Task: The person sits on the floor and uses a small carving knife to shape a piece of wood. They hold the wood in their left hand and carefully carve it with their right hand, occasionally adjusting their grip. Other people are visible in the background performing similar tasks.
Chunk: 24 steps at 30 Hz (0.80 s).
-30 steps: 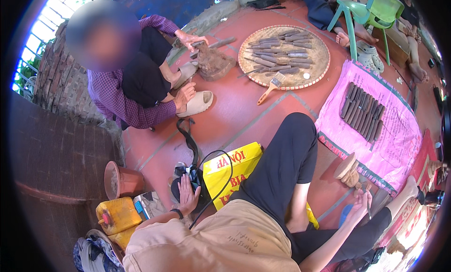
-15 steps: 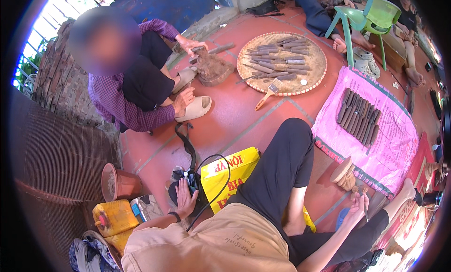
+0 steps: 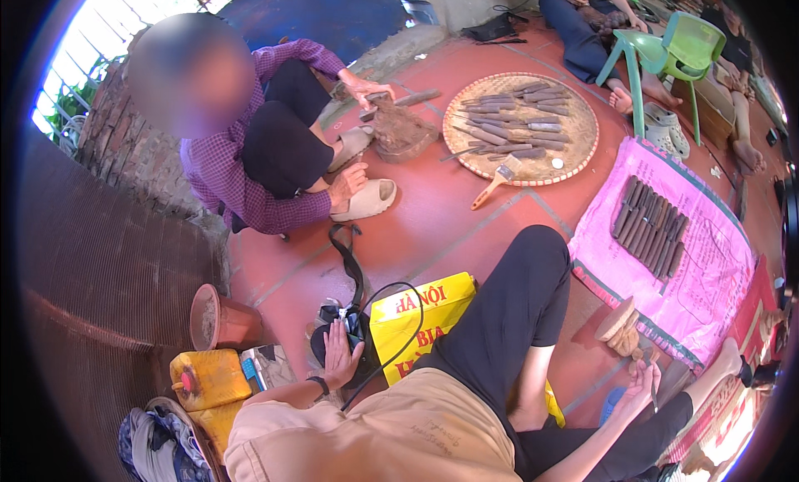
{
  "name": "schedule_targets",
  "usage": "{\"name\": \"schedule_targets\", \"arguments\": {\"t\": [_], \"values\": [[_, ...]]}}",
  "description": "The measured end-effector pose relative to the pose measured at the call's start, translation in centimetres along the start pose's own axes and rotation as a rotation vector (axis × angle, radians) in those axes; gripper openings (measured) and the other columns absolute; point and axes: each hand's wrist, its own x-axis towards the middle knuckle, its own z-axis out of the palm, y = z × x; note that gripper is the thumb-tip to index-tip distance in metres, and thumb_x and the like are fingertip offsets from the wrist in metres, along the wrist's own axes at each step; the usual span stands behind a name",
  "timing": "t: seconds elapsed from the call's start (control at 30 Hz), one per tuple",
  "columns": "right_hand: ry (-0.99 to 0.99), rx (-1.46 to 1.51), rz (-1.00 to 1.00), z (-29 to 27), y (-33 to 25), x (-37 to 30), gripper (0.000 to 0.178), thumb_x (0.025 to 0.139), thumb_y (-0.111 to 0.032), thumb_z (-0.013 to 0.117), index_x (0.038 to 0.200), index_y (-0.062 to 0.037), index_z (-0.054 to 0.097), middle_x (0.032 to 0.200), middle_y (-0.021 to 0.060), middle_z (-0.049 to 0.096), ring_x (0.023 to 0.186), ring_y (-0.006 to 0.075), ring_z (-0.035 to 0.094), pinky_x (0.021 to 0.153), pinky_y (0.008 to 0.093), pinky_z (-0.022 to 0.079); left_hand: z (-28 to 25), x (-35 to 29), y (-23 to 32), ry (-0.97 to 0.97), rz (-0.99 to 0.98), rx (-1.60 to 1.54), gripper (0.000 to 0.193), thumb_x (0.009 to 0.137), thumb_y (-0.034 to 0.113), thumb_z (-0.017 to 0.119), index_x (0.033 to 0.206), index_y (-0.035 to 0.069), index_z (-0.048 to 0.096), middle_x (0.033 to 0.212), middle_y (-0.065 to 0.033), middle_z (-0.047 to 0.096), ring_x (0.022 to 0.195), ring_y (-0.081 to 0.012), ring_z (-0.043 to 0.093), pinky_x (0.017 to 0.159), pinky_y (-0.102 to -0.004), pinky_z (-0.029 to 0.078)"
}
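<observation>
Quick tally from up top: one round woven tray (image 3: 583,161) with a pile of dark sticks (image 3: 512,124) on it, too jumbled to count properly, plus one small brush (image 3: 496,179) at its edge. One pink mat (image 3: 707,257) holds a tidy row of about ten more dark sticks (image 3: 651,230), and there's one yellow box (image 3: 420,320), one yellow jug (image 3: 206,379), one clay pot (image 3: 218,320) and two green plastic chairs (image 3: 666,53). People-wise, one person in a purple shirt (image 3: 241,199) sits nearby.

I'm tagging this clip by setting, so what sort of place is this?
Probably an outdoor courtyard used as a floor-level craft workspace: red tiled floor, a round woven bamboo tray of dark brown sticks, more such sticks drying on a pink plastic sheet.
</observation>
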Motion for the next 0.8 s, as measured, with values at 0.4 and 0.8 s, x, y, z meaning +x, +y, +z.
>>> {"name": "schedule_targets", "arguments": {"t": [0.4,0.8], "values": [[-0.002,-0.005,-0.004,0.5,-0.3,-0.3,0.021,0.09,-0.002,0.058,0.11,0.0041,0.056,0.1,0.0214,0.061,0.089,0.0316,0.061,0.083,0.039,0.051,0.0,-0.3,-0.2,0.009,-0.002,-0.008,0.079,0.093,0.041,0.051,0.148,-0.006,0.018,0.154,-0.026,0.02,0.146,-0.0371,0.014,0.118,-0.0501,0.009],[0.013,0.0,0.001,1.2,-1.2,-1.0,0.022,0.089,-0.003,0.058,0.11,0.0041,0.056,0.099,0.0213,0.061,0.089,0.0314,0.061,0.082,0.0388,0.05,-0.3,-0.3,-0.1,0.002,-0.001,0.001,0.079,0.094,0.042,0.05,0.148,-0.006,0.018,0.154,-0.026,0.021,0.146,-0.0367,0.014,0.118,-0.0499,0.008]]}}
